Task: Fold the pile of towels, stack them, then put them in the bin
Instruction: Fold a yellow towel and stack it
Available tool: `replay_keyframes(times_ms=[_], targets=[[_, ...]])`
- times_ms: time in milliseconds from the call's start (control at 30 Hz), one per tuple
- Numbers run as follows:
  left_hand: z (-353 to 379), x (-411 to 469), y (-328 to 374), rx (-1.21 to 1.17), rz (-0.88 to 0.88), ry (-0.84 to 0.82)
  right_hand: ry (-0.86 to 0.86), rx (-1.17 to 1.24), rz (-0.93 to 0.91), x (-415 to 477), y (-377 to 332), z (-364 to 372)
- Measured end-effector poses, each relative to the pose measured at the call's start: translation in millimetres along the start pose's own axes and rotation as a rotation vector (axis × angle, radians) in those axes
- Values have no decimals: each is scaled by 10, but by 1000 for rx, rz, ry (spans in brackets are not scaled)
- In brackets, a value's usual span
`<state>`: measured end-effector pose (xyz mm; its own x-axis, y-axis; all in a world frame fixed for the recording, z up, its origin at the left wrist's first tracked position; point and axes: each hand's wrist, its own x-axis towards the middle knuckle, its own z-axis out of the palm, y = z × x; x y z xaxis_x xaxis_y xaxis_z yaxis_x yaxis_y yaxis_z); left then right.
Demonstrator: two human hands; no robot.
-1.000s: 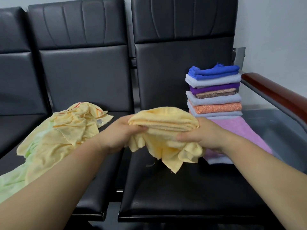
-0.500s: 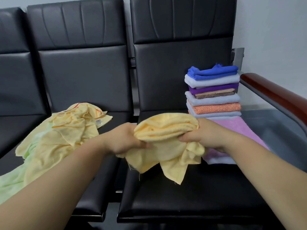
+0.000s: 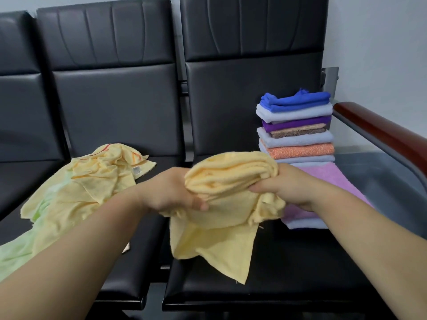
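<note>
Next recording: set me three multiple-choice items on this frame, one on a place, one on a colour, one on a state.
1. Where does the stack of folded towels stand?
A. on the black padded chair seat furthest right
B. on the floor
C. on a table

2. What colour is the stack's top towel?
A. orange
B. blue
C. green

3. How is the soft yellow towel held?
A. it lies flat, untouched
B. both hands grip it and a corner hangs down
C. one hand pinches it

Answers: 1A, the stack's base lies on that seat. 2B, the blue folded towel lies on top. 3B, the left hand and the right hand both grip it.
</note>
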<state>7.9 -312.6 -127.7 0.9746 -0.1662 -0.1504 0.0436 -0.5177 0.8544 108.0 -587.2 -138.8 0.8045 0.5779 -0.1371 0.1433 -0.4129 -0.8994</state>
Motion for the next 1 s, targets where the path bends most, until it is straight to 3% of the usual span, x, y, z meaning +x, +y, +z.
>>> replay_keyframes(times_ms=[100, 200, 300, 367, 433, 500, 567, 633, 700, 800, 900, 1000], targets=[[-17, -20, 2, 256, -181, 52, -14, 213, -41, 29, 30, 39], [-12, -31, 55, -86, -83, 165, -22, 278, -83, 37, 4, 72], [-33, -2, 36, -518, -3, 247, -187, -14, -65, -11, -29, 88], [9, 26, 47, -564, 29, 263, -217, -321, 1, -15, -32, 133], [35, 33, 78, -550, 36, 192, -140, -465, 42, 19, -32, 154], [46, 5, 99, -337, 32, 93, -28, -456, 22, 48, -21, 111], [37, -10, 92, 136, -45, 66, 41, -284, -3, 71, 20, 32], [61, -16, 114, 348, -136, 101, 19, -70, -19, 55, 39, 3], [82, -23, 134, 253, -145, 137, -2, 107, -65, 64, 59, 20], [45, -15, 94, -130, -71, 226, -50, 207, -90, 52, 26, 39], [39, 37, 49, -489, -10, 315, -178, -122, -38, -12, -58, 51], [73, 73, 113, -537, 40, 251, -131, -443, 26, 3, -59, 98]])
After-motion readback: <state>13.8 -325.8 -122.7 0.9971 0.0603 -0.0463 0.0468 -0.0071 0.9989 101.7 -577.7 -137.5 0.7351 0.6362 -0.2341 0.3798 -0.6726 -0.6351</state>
